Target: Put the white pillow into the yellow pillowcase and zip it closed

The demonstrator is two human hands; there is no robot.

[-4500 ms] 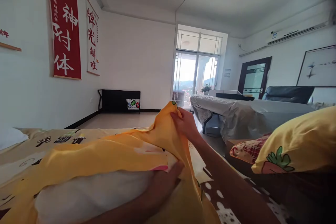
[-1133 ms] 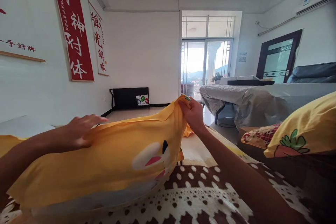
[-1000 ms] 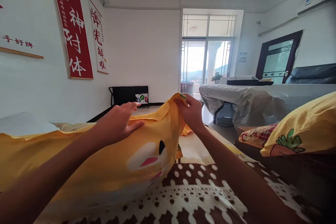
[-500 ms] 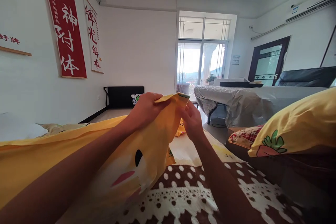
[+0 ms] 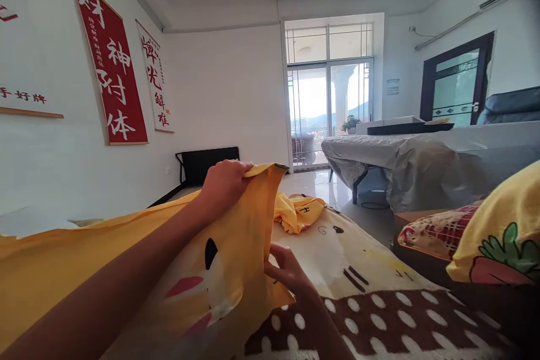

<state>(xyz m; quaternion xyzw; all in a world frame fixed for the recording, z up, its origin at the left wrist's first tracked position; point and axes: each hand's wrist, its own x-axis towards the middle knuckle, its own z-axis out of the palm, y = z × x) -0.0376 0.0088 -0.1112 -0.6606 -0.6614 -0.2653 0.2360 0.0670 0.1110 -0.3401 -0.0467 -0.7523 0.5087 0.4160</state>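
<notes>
A yellow duvet cover [image 5: 240,225] with a cartoon face printed on it is held up in front of me and stretches away to the left. My left hand [image 5: 225,180] is closed around its raised top edge, near a corner. Lower down, my right hand [image 5: 289,270] pinches the cover's hanging side edge between thumb and fingers; part of the fingertips is hidden by the cloth. Beneath lies a brown and cream blanket [image 5: 375,315] with white spots. More crumpled yellow cloth [image 5: 299,214] rests on it just beyond my hands.
To the right sits a yellow pillow [image 5: 502,230] with a carrot print, beside a red patterned cushion [image 5: 439,230]. Behind stands a table [image 5: 350,149] draped in clear plastic. A black folded frame [image 5: 211,163] leans by the back wall, left of the glass door [image 5: 329,107].
My right hand has moved from the top corner down the cover's side edge. My left hand still holds the top edge. The view has turned slightly left and up.
</notes>
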